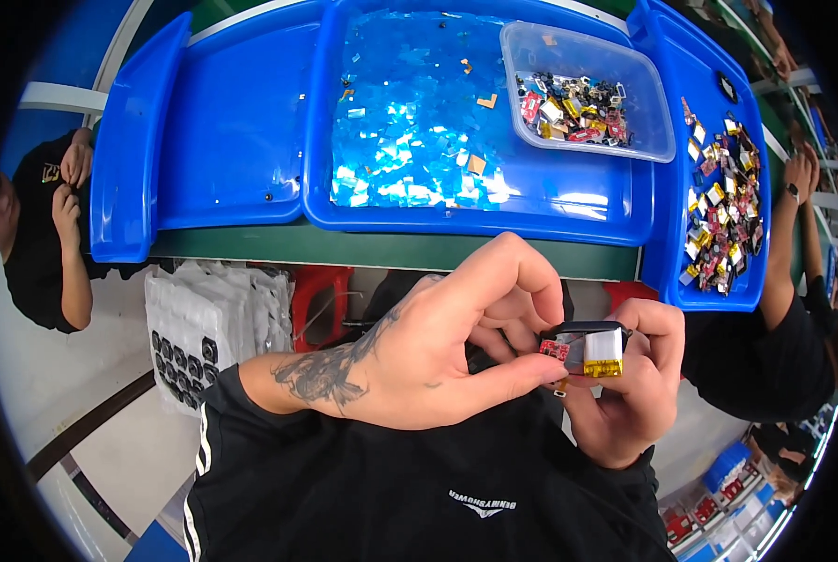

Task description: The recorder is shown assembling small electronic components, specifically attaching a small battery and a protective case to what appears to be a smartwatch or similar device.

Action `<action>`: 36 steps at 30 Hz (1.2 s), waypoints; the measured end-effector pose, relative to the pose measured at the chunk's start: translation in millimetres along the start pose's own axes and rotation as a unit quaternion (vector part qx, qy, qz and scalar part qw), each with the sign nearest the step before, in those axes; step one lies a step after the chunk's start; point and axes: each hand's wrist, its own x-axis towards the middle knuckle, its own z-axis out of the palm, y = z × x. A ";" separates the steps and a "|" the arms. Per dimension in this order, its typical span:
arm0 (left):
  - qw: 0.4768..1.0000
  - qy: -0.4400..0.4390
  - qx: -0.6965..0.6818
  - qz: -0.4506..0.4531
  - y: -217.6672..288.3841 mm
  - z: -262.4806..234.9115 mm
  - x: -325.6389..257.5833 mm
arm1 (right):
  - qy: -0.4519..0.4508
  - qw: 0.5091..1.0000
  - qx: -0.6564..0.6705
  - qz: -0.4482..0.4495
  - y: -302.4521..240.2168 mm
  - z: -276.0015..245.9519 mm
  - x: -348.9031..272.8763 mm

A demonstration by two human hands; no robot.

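- While both hands meet just above the lap, a small flat battery pack (595,348) sits pinched between them: a silvery pouch cell with a yellow band along its lower edge, a tiny red circuit strip at its left end and a dark casing on top.
- Its surface looks smooth and foil-like; the shape is a thin rectangle.
- The left hand (419,361), with dark ink on its back and wrist, is closed on the pack, thumb and forefinger pressing at the red end.
- The right hand (630,393) cups the pack from beneath and behind, fingers curled round its right side.
- Below the hands lies a black shirt (419,496) with a small white printed mark on the chest.
- Beyond the hands, a green tabletop (391,248) edge carries glossy blue plastic trays.
- The middle tray (550,211) holds a bed of shiny blue film scraps (410,122) with a few tan bits among them.
- A clear plastic tub (625,56) rests in that tray's far right corner, holding a heap of small red, yellow and black parts.
- The right tray (667,169) holds a scatter of yellow, red and silver packs (723,201).
- The left tray (232,122) holds only a few specks.
- Under the tabletop edge stand white bags (208,323) with rows of dark round pieces and a red stool (321,300).
- Other people's arms show at the left and right rims.
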 end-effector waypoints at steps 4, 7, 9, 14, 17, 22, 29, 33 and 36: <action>1.000 -0.003 0.015 0.012 -0.5 1.0 2.7 | 0.016 1.000 -0.002 -0.019 3.8 -1.8 0.4; 1.000 0.006 -0.011 0.023 -3.7 2.5 1.9 | 0.027 0.999 -0.015 -0.012 6.2 -0.3 -0.7; 1.000 0.001 -0.008 0.023 -5.8 1.2 0.9 | 0.035 0.999 -0.021 -0.008 6.1 -1.0 -0.4; 0.982 -0.002 -0.186 -0.021 -27.6 1.9 2.3 | -0.022 0.999 0.015 0.039 8.2 -4.8 5.4; 0.973 -0.013 -0.230 0.002 -35.4 7.2 3.7 | -0.026 0.997 0.055 0.044 9.7 1.8 9.7; 0.952 -0.013 -0.307 0.001 -41.2 6.3 3.3 | -0.008 0.996 0.060 0.062 9.9 5.8 10.4; 0.927 -0.005 -0.371 0.055 -52.8 6.1 -2.9 | 0.052 0.983 0.172 0.051 13.9 9.6 6.8; 0.981 0.055 -0.112 0.151 -42.2 1.6 2.1 | 0.061 0.941 0.307 0.127 7.7 16.6 10.8; 0.971 0.076 0.072 0.216 -38.1 -2.7 5.5 | 0.032 0.924 0.361 0.119 13.9 21.0 13.7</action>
